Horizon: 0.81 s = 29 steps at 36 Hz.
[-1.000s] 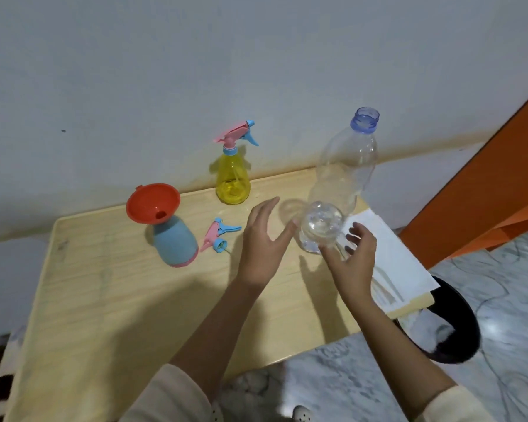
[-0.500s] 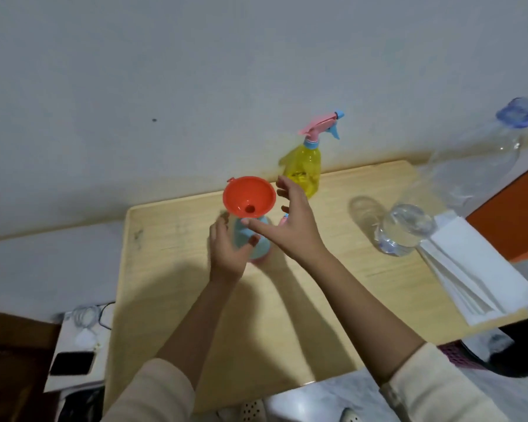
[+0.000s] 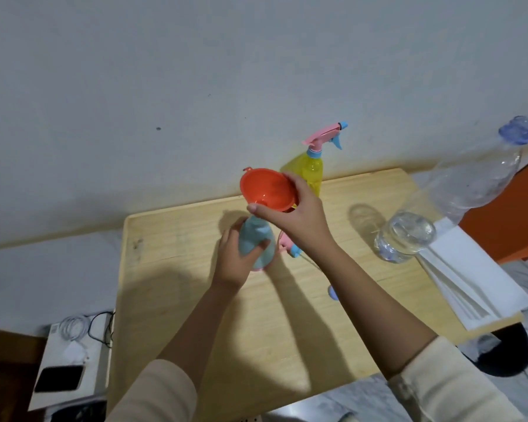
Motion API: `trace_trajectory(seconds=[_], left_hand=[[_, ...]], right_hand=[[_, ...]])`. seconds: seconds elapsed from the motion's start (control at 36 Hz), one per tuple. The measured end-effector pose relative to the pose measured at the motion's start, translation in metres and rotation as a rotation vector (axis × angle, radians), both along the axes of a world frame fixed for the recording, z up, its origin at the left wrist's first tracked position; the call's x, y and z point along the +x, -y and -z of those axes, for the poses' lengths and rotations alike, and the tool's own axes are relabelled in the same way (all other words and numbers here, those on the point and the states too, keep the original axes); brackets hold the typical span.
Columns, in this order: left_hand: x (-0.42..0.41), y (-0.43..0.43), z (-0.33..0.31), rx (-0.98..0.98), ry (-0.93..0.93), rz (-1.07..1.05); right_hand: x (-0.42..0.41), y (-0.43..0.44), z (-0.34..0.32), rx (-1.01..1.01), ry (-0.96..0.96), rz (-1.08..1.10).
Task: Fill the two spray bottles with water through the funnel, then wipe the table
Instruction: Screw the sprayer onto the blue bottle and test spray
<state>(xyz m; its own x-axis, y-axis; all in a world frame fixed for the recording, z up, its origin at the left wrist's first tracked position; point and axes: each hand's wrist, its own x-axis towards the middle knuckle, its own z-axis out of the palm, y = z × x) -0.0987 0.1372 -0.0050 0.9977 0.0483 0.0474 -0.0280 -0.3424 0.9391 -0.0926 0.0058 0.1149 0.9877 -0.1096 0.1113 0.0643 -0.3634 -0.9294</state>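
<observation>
Funnel (image 3: 265, 187): no longer upright, now pinched at rim by right hand (image 3: 302, 220), tilted atop blue spray bottle (image 3: 253, 239); bottle gripped by left hand (image 3: 232, 263). Removal judged begun.

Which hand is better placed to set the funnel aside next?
Right. The right hand pinches the orange funnel by its rim above the blue spray bottle, while the left hand grips that bottle's body and would have to let go.

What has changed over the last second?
Both grips left the clear water bottle. The left grip now holds the blue spray bottle; the right grip pinches the orange funnel by its rim and has tilted it. That bottle, the yellow spray bottle, loose spray head and paper stayed put.
</observation>
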Motion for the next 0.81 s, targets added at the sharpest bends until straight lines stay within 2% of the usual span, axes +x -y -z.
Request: trace_trajectory(seconds=[0.11,0.22,0.47,0.58,0.81], left_hand=[[-0.001,0.000,0.004,0.020,-0.002,-0.030],[-0.002,0.000,0.010,-0.020,0.016,-0.029],[0.000,0.004,0.015,-0.066,0.028,-0.061],[0.003,0.004,0.010,-0.058,0.032,-0.046],[0.005,0.008,0.001,-0.065,0.024,-0.012]], right_hand=[[-0.005,0.031,-0.005,0.042,0.026,0.096],[-0.007,0.073,0.018,0.000,-0.076,0.214],[-0.006,0.141,0.091,-0.286,-0.328,0.294],[0.001,0.146,0.100,-0.340,-0.332,0.299],[0.005,0.146,0.094,-0.320,-0.290,0.296]])
